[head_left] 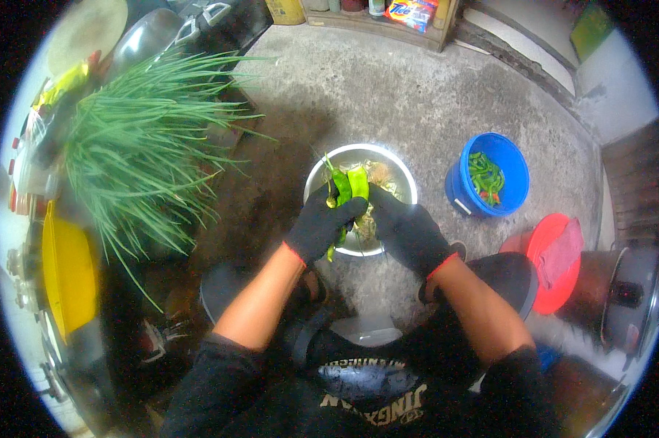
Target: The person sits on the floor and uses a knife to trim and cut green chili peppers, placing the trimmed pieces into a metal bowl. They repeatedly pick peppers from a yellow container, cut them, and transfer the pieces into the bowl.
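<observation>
Both hands wear black gloves with red cuffs and meet above a round metal basin point(411, 189) on the floor. My left hand point(321, 224) is closed around several green chili peppers point(341, 186); one points up and another hangs below the palm. A lighter green pepper point(358, 183) stands upright between the two hands. My right hand point(403, 227) is beside that pepper, its fingertips close to it; whether they grip it is hidden. Pale, stringy scraps point(383, 172) lie in the basin under the hands.
A blue bucket point(455, 183) holding green peppers and something red stands to the right. Behind it towards me are a red round lid or stool point(554, 274) with a pink cloth point(562, 252). Long green onion leaves point(143, 137) spread at left, above a yellow plastic container point(69, 274). A wooden shelf point(373, 32) is ahead.
</observation>
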Demonstrator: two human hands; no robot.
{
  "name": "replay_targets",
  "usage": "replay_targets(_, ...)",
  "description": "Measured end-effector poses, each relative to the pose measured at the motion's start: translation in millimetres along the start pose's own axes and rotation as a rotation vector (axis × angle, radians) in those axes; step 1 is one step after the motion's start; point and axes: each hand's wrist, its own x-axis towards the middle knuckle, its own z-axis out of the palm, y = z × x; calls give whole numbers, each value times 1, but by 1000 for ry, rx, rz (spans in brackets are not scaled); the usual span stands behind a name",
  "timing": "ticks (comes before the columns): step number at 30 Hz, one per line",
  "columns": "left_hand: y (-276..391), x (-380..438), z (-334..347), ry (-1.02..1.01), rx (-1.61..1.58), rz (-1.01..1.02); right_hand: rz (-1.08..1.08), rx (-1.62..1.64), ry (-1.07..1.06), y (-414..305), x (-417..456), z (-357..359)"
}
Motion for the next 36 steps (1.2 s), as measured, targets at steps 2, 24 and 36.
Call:
replay_targets(2,-1,0,-1,-4,-33,-60,15,-18,47,0,-1,4)
replay_targets(24,-16,15,-23,105,-622,-15,5,-236,-147,1,-12,12)
replay_targets(36,2,-6,7,-26,-8,61,289,542,97,2,16,-4)
